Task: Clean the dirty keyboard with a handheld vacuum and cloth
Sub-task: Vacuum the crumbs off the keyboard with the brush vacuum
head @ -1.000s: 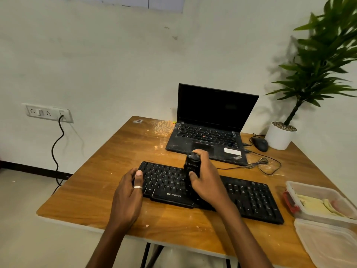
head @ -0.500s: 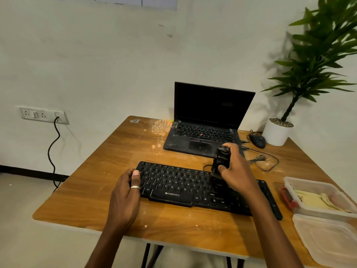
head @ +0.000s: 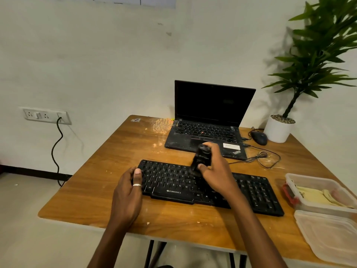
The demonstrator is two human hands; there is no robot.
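A black keyboard (head: 257, 192) lies across the wooden table (head: 119, 163), near its front edge. My right hand (head: 216, 171) grips a small black handheld vacuum (head: 201, 157), held upright with its lower end down on the keys at the keyboard's middle. My left hand (head: 127, 192) holds the keyboard's left end, thumb lying on the leftmost keys; its other fingers are hidden. A pale yellow cloth (head: 316, 196) lies in a clear plastic box (head: 307, 178) at the right.
An open black laptop (head: 208, 120) stands behind the keyboard, with a mouse (head: 258, 137) and a loose cable (head: 264, 155) to its right. A potted plant (head: 280, 128) sits at the back right corner. A clear lid (head: 328, 236) lies at the front right. Crumbs dot the tabletop.
My right hand carried the vacuum from the keyboard's middle to the right half, then back left to the middle. My left hand stayed on the left end.
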